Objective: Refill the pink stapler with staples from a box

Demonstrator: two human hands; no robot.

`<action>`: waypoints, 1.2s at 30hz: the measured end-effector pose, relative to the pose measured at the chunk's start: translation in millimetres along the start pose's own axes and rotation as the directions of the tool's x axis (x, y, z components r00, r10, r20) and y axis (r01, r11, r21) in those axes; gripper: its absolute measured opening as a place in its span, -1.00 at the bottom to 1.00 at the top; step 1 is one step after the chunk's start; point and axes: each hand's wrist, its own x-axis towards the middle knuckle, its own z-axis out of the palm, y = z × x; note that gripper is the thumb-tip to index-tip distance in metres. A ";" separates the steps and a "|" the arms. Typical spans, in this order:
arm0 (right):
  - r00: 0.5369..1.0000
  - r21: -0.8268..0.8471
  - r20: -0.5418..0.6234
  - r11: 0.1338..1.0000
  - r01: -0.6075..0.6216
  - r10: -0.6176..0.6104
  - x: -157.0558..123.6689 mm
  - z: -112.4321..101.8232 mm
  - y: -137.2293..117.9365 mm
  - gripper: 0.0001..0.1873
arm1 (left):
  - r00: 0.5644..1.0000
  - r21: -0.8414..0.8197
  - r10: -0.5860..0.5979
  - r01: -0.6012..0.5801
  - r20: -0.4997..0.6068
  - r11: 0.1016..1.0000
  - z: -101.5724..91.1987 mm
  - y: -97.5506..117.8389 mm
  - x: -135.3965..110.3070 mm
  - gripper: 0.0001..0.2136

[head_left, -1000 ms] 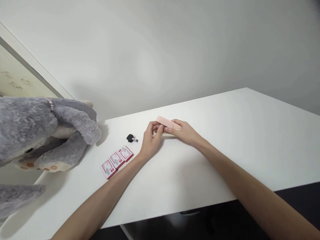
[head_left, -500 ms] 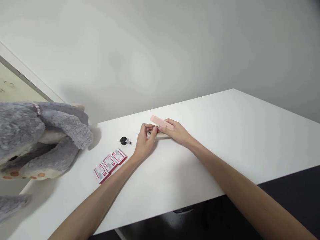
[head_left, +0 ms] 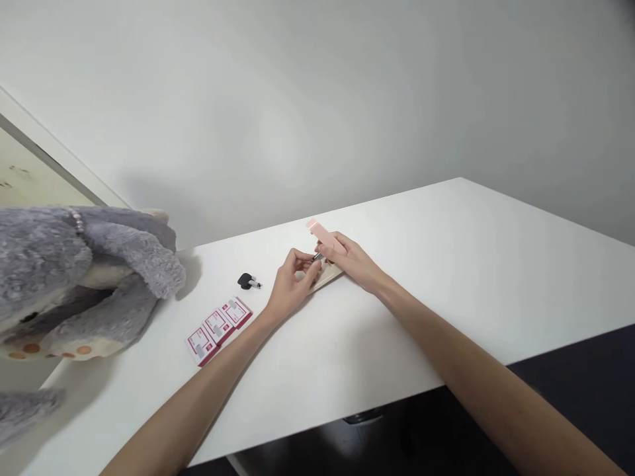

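Note:
A stapler with a pink top arm and a cream base is opened up at the middle of the table. My right hand is closed around it, with the thumb lying across the lower end of the raised pink arm. The fingertips of my left hand are pinched at the stapler's front, by a small dark metal part. Fingers partly hide this part and the inside of the base.
Three small white-and-red boxes lie in a row beside my left forearm. Behind them is a small black object with a silvery end. A large grey plush toy fills the left side. A wall rises behind the white table.
The stapler has turned, its front end swinging towards me and its pink top tilting up more steeply. More of the cream base shows. My left hand has moved slightly right and lower.

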 end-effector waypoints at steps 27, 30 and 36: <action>0.993 0.408 -0.038 0.909 -0.085 0.110 7.1 -7.2 3.5 -0.68 | 0.994 0.152 -0.015 -0.001 0.107 0.988 3.4 -6.5 -0.3 -0.72; 0.983 0.458 -0.147 0.888 -0.032 0.112 9.8 -11.1 6.0 -0.73 | 0.996 0.223 0.013 -0.033 0.093 0.974 4.5 -5.8 -1.2 -0.72; 0.926 0.498 -0.344 0.866 0.041 0.154 17.4 -23.1 12.9 -0.71 | 0.992 0.294 0.036 -0.071 0.124 0.953 5.1 -6.0 -2.5 -0.72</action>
